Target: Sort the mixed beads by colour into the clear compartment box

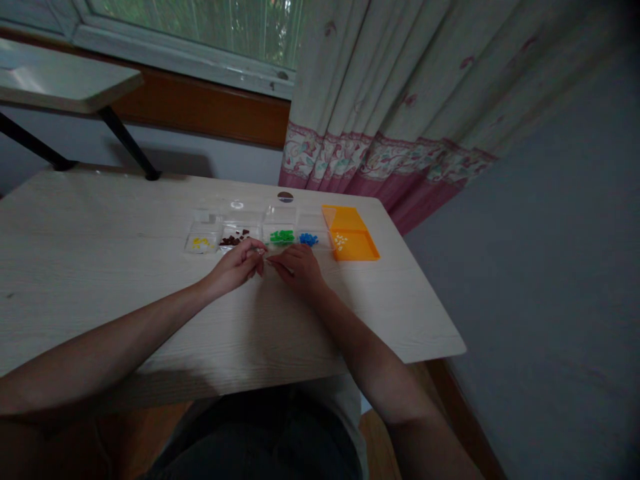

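Observation:
My left hand [243,261] is closed in a pinch in front of the clear box of dark brown pieces [233,239]. Close beside it, my right hand [299,267] pinches too, its fingertips pointing at the left ones. Something tiny and pale shows between the two hands, too small to name. Behind them stand clear boxes with green pieces [282,237] and blue pieces [309,239]. Farther left is a clear box with yellow pieces [201,243]. At the right, small white pieces [341,241] lie in an open orange box [361,245].
All the boxes stand in a row on a pale wooden table [165,287] with their lids opened back. A raised shelf [75,80] on black legs stands at the back left. A floral curtain [380,100] hangs behind the table, and a wall [525,267] is at the right.

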Demonstrator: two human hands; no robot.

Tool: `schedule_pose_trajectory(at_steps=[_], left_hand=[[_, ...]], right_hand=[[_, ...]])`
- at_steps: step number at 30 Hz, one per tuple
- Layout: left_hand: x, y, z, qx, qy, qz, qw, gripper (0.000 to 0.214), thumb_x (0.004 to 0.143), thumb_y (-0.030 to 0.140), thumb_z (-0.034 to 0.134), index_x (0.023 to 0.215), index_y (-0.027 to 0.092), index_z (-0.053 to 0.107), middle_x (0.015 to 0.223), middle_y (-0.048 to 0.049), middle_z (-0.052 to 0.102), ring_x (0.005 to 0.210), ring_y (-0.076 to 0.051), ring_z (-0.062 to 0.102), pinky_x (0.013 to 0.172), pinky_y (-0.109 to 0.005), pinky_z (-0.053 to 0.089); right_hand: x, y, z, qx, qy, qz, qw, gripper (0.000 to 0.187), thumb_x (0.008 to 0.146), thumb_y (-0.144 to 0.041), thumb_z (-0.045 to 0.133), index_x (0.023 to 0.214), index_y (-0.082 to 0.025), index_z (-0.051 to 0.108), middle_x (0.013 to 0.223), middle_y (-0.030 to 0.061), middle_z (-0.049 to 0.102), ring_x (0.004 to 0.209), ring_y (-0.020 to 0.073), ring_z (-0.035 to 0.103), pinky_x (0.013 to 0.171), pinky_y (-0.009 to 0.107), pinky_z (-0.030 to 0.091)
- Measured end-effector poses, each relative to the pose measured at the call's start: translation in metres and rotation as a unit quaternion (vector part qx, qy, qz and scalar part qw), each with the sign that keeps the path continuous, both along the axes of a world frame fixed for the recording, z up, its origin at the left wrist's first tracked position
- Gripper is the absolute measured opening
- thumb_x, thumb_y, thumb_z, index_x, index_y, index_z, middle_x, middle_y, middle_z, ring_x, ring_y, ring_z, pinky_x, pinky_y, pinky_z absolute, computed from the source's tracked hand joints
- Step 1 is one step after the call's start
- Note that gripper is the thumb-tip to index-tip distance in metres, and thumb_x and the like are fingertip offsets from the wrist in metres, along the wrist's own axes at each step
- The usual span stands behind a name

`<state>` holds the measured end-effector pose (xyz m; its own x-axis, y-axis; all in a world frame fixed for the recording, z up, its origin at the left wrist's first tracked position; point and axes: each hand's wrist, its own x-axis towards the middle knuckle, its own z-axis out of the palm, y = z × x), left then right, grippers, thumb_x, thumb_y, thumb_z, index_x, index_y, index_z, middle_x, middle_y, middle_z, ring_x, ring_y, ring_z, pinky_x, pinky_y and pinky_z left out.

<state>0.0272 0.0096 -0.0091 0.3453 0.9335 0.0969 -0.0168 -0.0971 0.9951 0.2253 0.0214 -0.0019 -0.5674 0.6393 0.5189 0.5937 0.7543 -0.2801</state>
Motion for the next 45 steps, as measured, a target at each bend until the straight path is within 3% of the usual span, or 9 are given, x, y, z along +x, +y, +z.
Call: schedule_pose_trajectory(at_steps=[6, 11, 16, 21, 26, 34, 39, 45], left_hand=[[-0.002, 0.003, -0.011, 0.066, 0.045, 0.033, 0.996, 0.027, 0.091, 0.042, 0.055, 0.105, 0.019, 0.053, 0.065, 0.0047, 0.049, 0.053, -0.009, 0.044, 0.049, -0.02, 0.031], [-0.004, -0.001, -0.01, 0.118, 0.149, 0.028, 0.981, 0.023, 0.093, 0.033, 0.047, 0.111, 0.02, 0.054, 0.071, 0.0028, 0.049, 0.059, -0.01, 0.044, 0.054, -0.021, 0.033], [-0.004, -0.002, -0.012, 0.143, 0.176, 0.035, 0.973, 0.022, 0.093, 0.033, 0.046, 0.109, 0.02, 0.054, 0.072, 0.0028, 0.047, 0.063, -0.012, 0.044, 0.056, -0.022, 0.034], [-0.004, -0.003, -0.01, 0.162, 0.205, 0.033, 0.965, 0.023, 0.093, 0.034, 0.046, 0.109, 0.02, 0.055, 0.072, 0.0025, 0.046, 0.063, -0.012, 0.045, 0.057, -0.023, 0.034], [-0.003, -0.005, -0.001, 0.195, 0.261, 0.022, 0.945, 0.025, 0.093, 0.03, 0.045, 0.111, 0.019, 0.059, 0.076, 0.0002, 0.051, 0.067, -0.014, 0.049, 0.063, -0.025, 0.039], [-0.002, -0.007, -0.002, 0.286, 0.334, -0.024, 0.898, 0.03, 0.092, 0.028, 0.051, 0.119, 0.02, 0.064, 0.095, -0.0066, 0.054, 0.087, -0.018, 0.054, 0.08, -0.032, 0.046], [-0.001, -0.009, -0.003, 0.292, 0.337, -0.029, 0.895, 0.029, 0.094, 0.029, 0.05, 0.117, 0.02, 0.065, 0.101, -0.0087, 0.055, 0.095, -0.02, 0.055, 0.084, -0.033, 0.047], [0.0, -0.01, 0.0, 0.275, 0.345, -0.022, 0.897, 0.024, 0.093, 0.03, 0.051, 0.11, 0.017, 0.063, 0.103, -0.0089, 0.055, 0.092, -0.02, 0.055, 0.085, -0.034, 0.047]], right_hand=[[0.037, 0.017, 0.01, 0.023, 0.057, -0.197, 0.978, 0.021, 0.093, -0.033, 0.057, 0.09, -0.023, 0.075, 0.085, 0.0047, 0.072, 0.087, 0.02, 0.058, 0.086, 0.036, 0.037], [0.073, 0.031, 0.014, -0.001, 0.044, -0.403, 0.914, 0.027, 0.093, -0.036, 0.052, 0.095, -0.022, 0.076, 0.099, 0.0076, 0.071, 0.099, 0.0243, 0.052, 0.088, 0.038, 0.034], [0.087, 0.034, 0.013, -0.047, 0.012, -0.491, 0.87, 0.032, 0.093, -0.036, 0.049, 0.099, -0.021, 0.076, 0.104, 0.0103, 0.069, 0.103, 0.0277, 0.048, 0.087, 0.041, 0.032], [0.092, 0.035, 0.008, -0.053, -0.019, -0.517, 0.854, 0.036, 0.093, -0.035, 0.046, 0.094, -0.016, 0.077, 0.101, 0.0156, 0.067, 0.101, 0.0295, 0.047, 0.085, 0.042, 0.034], [0.093, 0.038, 0.008, -0.045, 0.017, -0.517, 0.855, 0.036, 0.095, -0.035, 0.044, 0.099, -0.018, 0.075, 0.102, 0.0132, 0.068, 0.1, 0.0276, 0.048, 0.085, 0.039, 0.033], [0.074, 0.033, 0.007, -0.008, 0.025, -0.44, 0.898, 0.031, 0.096, -0.035, 0.047, 0.097, -0.021, 0.074, 0.1, 0.0067, 0.071, 0.098, 0.0225, 0.053, 0.087, 0.035, 0.033], [0.058, 0.027, 0.005, 0.009, 0.01, -0.365, 0.931, 0.027, 0.095, -0.034, 0.05, 0.095, -0.021, 0.074, 0.097, 0.0057, 0.071, 0.097, 0.0216, 0.054, 0.087, 0.034, 0.033], [0.051, 0.023, 0.007, 0.003, 0.018, -0.324, 0.946, 0.028, 0.096, -0.036, 0.05, 0.095, -0.021, 0.074, 0.095, 0.006, 0.071, 0.095, 0.0216, 0.054, 0.086, 0.034, 0.033]])
